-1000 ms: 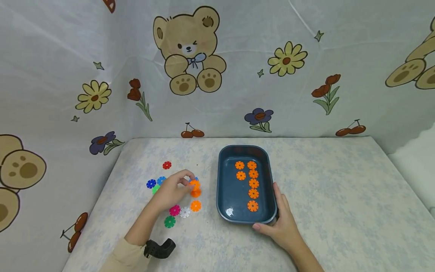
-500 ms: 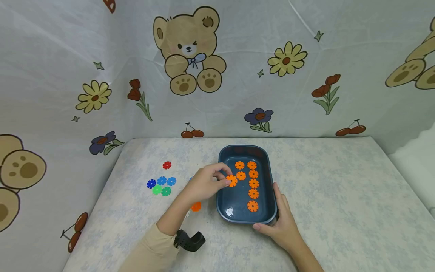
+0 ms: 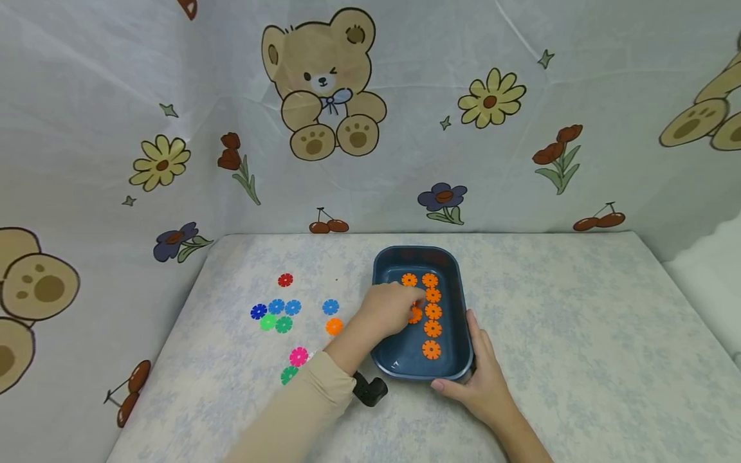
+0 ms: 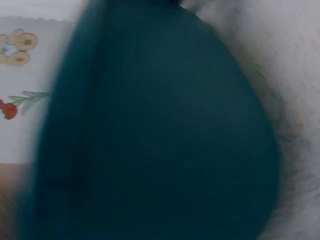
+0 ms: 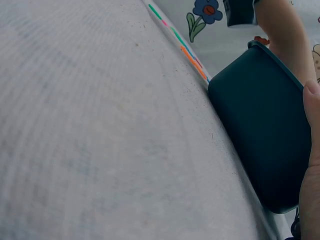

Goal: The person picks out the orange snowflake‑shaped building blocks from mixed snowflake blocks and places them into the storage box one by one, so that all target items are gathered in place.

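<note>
In the head view my left hand (image 3: 390, 308) reaches down into a dark blue tray (image 3: 399, 363), its fingertips mostly hidden by the hand itself. An orange snowflake disc (image 3: 415, 315) shows at its lower fingertips; whether they still pinch it cannot be told. More orange discs (image 3: 432, 311) lie flat in the tray, in a column along the right and at the upper left. My right hand (image 3: 483, 376) grips the tray's lower right corner, thumb at the front rim, fingers along the side. In the right wrist view, its thumb (image 5: 312, 105) rests against the tray wall (image 5: 265, 135).
Left of the tray, several loose discs lie on the pale patterned table (image 3: 579, 334): red (image 3: 285, 280), blue (image 3: 330, 307), green (image 3: 283, 324), pink (image 3: 298, 356) and orange (image 3: 334, 326). A printed cloth (image 3: 405, 180) stands behind. The dark left wrist view is blurred.
My left hand has carried an orange disc from the loose discs rightward over the rim and down into the tray. My right hand and the tray have stayed put.
</note>
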Tool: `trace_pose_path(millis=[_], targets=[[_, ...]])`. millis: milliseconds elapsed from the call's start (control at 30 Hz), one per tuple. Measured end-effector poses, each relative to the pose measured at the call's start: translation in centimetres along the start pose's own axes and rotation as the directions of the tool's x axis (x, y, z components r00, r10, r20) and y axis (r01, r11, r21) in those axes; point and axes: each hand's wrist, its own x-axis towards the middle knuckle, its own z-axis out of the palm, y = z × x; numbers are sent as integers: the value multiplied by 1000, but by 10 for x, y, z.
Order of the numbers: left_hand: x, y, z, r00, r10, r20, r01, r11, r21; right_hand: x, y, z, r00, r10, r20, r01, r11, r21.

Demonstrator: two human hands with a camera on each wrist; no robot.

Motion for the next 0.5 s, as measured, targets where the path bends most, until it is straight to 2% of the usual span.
trace_pose_path(millis=[167,500], targets=[[5,3,7,1000,-22,-21,24,997,78,0,-1,0,1000,-2,-1,2,1000,-3],[7,6,10,998,-47,-46,52,991,121,0,-1,-2,999,-34,-8,34,999,-3]])
